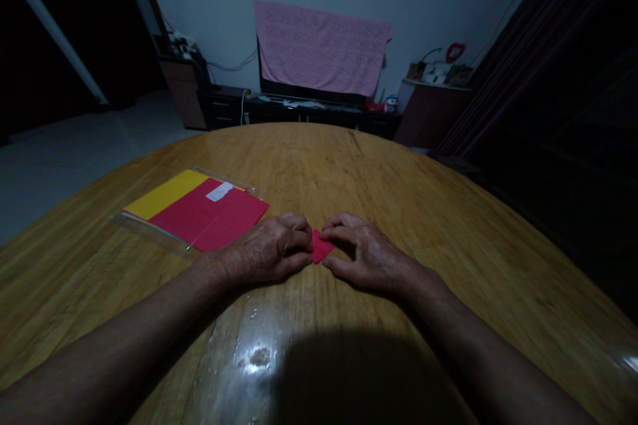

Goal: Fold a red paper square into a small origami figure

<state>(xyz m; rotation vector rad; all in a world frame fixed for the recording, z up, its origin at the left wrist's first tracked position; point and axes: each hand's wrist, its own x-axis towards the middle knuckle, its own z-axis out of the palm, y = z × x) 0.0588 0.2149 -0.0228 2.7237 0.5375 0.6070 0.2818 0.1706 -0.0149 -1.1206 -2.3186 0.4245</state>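
Hands curve inward over a broad wooden table (pixel 319 166), with a clear plastic sleeve (pixel 194 209) of red and yellow paper lying just beside the left hand (pixel 264 250). That hand and the right hand (pixel 366 255) pinch a small piece of red paper (pixel 320 246) between their fingertips.
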